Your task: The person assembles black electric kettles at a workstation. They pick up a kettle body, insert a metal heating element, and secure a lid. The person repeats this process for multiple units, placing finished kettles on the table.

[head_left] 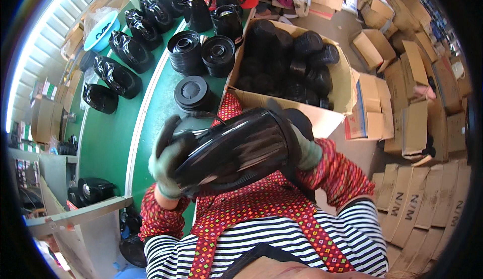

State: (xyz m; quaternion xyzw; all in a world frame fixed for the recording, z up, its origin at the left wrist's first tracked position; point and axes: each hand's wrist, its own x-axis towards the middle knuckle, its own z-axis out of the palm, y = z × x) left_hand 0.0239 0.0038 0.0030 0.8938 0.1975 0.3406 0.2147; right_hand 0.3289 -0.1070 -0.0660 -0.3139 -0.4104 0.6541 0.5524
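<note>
A glossy black jug (pixel 241 151) lies on its side in the air in front of my chest, held between both hands. My left hand (pixel 166 163), in a pale green and dark work glove, is closed round its left end, by the handle. My right hand (pixel 306 151), gloved alike, grips the other end; its fingers are partly hidden and blurred. Just beyond the jug, a stack of round black ribbed parts (pixel 192 93) stands on the green bench (pixel 163 105). Two more such stacks, a left one (pixel 184 53) and a right one (pixel 218 56), sit behind it.
Several black jugs (pixel 130 51) line the bench, left and far. A cardboard box (pixel 289 103) full of black cylindrical parts stands at the right. A light blue basin (pixel 102 31) is at the far left. Cartons (pixel 422 98) crowd the right side; flattened ones (pixel 417 198) lie nearer.
</note>
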